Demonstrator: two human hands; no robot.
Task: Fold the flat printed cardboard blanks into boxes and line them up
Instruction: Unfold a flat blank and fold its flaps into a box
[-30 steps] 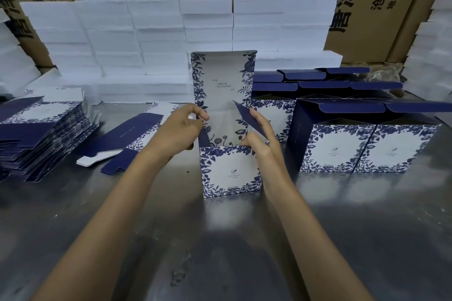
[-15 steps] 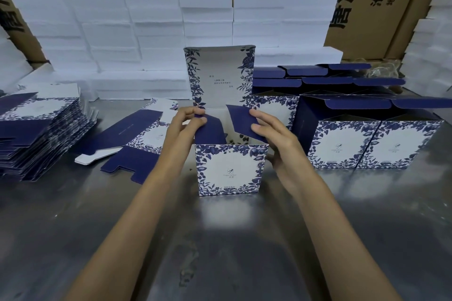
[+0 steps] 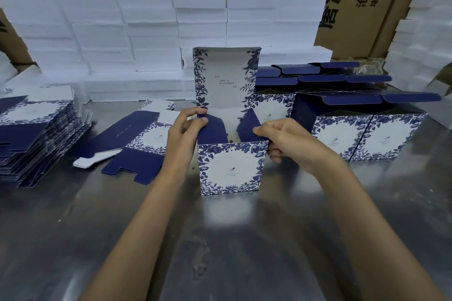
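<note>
A: What's nearest on the metal table (image 3: 73, 239)?

B: An upright box (image 3: 231, 168), blue floral print, lid flap standing tall at its far side. The left hand (image 3: 184, 133) pinches the left navy side flap with curled fingers; the right hand (image 3: 285, 143) curls round the right flap and corner.

A: And beside it?

B: One flat blank (image 3: 137, 144) just left, and a stack of blanks (image 3: 34, 139) at the far left. Finished boxes (image 3: 362, 137) line up on the right.

A: Farther back?

B: White foam slabs (image 3: 151, 32) stacked against brown cartons (image 3: 354, 7).
</note>
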